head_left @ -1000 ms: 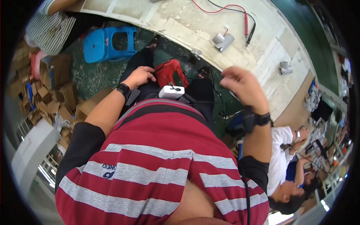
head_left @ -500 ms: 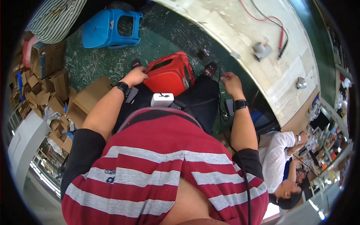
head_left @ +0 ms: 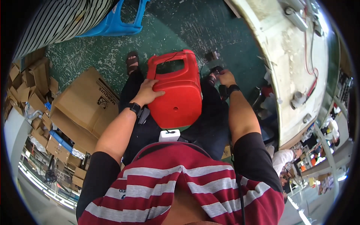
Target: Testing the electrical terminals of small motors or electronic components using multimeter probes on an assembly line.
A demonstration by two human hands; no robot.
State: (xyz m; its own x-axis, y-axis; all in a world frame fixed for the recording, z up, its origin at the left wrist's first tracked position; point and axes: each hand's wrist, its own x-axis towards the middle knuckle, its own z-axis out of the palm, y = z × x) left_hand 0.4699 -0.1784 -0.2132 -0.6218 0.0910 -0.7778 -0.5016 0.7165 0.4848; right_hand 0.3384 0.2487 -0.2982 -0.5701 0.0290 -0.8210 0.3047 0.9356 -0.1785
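Observation:
A red plastic stool (head_left: 177, 107) is between my knees, its seat facing me and its legs with the cut-out side farther away. My left hand (head_left: 149, 92) grips the stool's left edge, the thumb lying over the seat. A thin black cord (head_left: 180, 53) runs over the stool's far part. My right hand (head_left: 227, 78) is off to the right of the stool, near my right sandal (head_left: 215, 72). Its fingers are curled closed, and whatever may be in them is hidden. A white box-shaped device (head_left: 169, 135) with a short black cord sits at my waist.
An open cardboard box (head_left: 88, 101) stands close on my left, with piled cardboard pieces (head_left: 32, 84) beyond it. A blue stool (head_left: 123, 22) and a person in striped clothing (head_left: 67, 22) are at the far left. A worn white table (head_left: 277, 56) curves along the right.
The red stool has come closer and tipped, so more of its seat faces me. My left hand has moved onto its edge. The view has shifted; my right hand stays near my right foot.

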